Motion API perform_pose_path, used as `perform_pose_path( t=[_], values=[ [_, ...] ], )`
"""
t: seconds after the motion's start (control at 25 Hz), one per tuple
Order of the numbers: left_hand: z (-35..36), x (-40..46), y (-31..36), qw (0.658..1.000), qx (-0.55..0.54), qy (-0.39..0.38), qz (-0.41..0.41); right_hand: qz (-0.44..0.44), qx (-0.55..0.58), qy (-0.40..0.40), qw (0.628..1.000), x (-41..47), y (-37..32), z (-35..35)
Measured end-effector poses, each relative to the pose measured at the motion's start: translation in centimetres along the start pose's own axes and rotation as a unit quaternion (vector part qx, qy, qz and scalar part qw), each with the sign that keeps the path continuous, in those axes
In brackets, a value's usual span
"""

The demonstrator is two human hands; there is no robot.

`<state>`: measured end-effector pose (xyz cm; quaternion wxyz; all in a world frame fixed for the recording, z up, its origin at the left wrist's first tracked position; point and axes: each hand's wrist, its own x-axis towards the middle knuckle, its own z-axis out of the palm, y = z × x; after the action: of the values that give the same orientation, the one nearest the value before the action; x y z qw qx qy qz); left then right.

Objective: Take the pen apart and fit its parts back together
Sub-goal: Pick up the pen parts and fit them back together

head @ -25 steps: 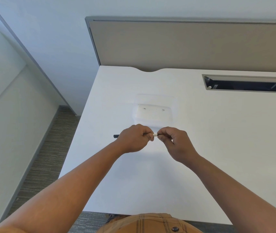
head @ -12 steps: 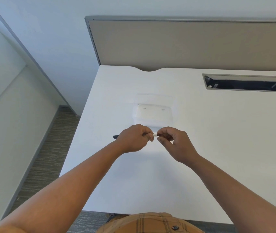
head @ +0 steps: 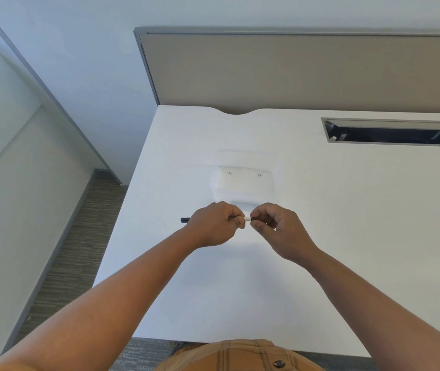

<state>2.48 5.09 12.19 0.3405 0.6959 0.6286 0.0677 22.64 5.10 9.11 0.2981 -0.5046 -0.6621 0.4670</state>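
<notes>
I hold a thin pen (head: 247,218) level above the white desk (head: 347,210). My left hand (head: 215,223) is a fist around its barrel, and the pen's dark end sticks out to the left of that fist. Between the two hands a short white section of the pen shows. My right hand (head: 277,228) pinches a small dark part at the pen's right end with thumb and forefinger. Most of the pen is hidden inside my hands.
A clear shallow plastic tray (head: 244,183) lies on the desk just beyond my hands. A grey cable slot (head: 393,132) is cut into the desk at the back right. A beige divider panel (head: 307,73) stands behind the desk. The desk's left edge drops to carpet (head: 79,250).
My right hand's fingers have shifted slightly at the pen's right end; the dark part there now shows a little more. My left hand has stayed put.
</notes>
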Motion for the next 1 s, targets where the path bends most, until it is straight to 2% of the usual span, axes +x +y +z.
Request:
perform_pose_path(
  t=[0.2,0.28,0.4,0.6,0.8,0.92,1.0],
  values=[
    [0.1,0.0,0.3,1.0,-0.01,0.009,-0.005,-0.041,-0.072,0.033,0.996,0.0,0.2,0.4],
    [0.3,-0.2,0.5,1.0,0.01,0.017,0.007,0.012,-0.041,0.02,0.999,0.0,0.2,0.6],
    [0.3,-0.2,0.6,0.999,0.023,0.021,0.013,0.102,0.064,-0.027,0.992,0.2,-0.4,0.1],
    [-0.1,0.0,0.3,1.0,-0.023,0.014,-0.008,0.014,0.006,-0.011,1.0,-0.2,0.0,-0.4],
    [-0.1,0.0,0.3,0.999,-0.043,-0.006,-0.011,-0.079,-0.081,0.049,0.992,-0.3,0.2,0.0],
    [0.1,-0.2,0.5,0.999,-0.032,0.0,-0.005,-0.073,-0.111,0.036,0.99,-0.3,-0.1,-0.1],
    [0.3,-0.2,0.8,1.0,0.001,0.009,0.009,0.005,-0.066,0.009,0.998,-0.3,-0.5,-0.1]
  ],
)
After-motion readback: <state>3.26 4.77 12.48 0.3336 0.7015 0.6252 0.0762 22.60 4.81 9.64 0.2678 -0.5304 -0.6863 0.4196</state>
